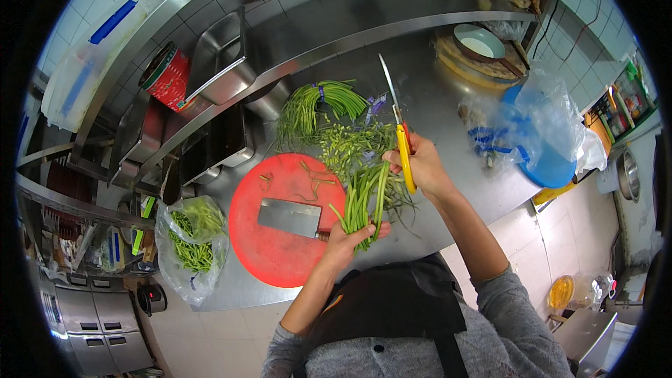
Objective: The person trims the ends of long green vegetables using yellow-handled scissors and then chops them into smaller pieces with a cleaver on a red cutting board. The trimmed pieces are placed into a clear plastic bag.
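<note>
My left hand point(344, 244) grips the lower end of a loose bunch of green garlic scapes point(362, 205). In my right hand point(428, 168) is a pair of scissors point(403, 155) with yellow and red handles, its blades pointing away from me. The fingers of that hand are close to the upper ends of the scapes; whether they touch them is unclear. Beyond lies a pile of scape tips point(349, 144) beside a bundle of scapes point(338, 95) bound with purple tape. A cleaver point(290, 217) rests on the round red cutting board point(278, 265), its handle partly behind my left hand.
A clear bag of cut green pieces point(191, 252) sits left of the board. Metal pans point(223, 63) and a red can point(167, 76) line the left shelf. Rightward are a blue basin point(551, 168) under plastic bags point(546, 110), and a frying pan point(480, 42) on wooden boards point(449, 65).
</note>
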A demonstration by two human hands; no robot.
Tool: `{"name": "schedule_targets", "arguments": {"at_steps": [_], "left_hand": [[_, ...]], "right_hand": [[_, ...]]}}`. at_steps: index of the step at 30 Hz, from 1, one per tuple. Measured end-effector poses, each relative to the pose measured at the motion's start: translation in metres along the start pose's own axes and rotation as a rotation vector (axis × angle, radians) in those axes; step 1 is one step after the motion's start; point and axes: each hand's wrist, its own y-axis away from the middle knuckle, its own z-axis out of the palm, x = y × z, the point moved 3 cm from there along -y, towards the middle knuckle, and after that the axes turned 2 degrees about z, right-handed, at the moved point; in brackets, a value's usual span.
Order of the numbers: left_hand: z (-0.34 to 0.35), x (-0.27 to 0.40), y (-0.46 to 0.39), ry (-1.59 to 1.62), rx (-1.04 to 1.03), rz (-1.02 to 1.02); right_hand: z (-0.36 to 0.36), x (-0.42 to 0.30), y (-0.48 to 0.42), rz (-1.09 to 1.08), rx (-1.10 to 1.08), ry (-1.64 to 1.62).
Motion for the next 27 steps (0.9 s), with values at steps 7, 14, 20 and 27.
{"name": "schedule_targets", "arguments": {"at_steps": [7,14,20,27], "left_hand": [[-0.02,-0.005,-0.002,0.006,0.154,0.095],[-0.036,0.021,0.003,-0.009,0.271,0.194],[-0.038,0.028,0.004,-0.026,0.237,0.249],[-0.031,0.027,0.007,-0.025,0.201,0.174]], "right_hand": [[-0.015,0.017,0.01,-0.053,0.14,0.113],[-0.03,0.022,0.079,0.086,-0.04,0.627],[-0.037,0.06,0.092,0.167,-0.245,0.629],[-0.025,0.052,0.078,0.17,-0.382,0.563]]}}
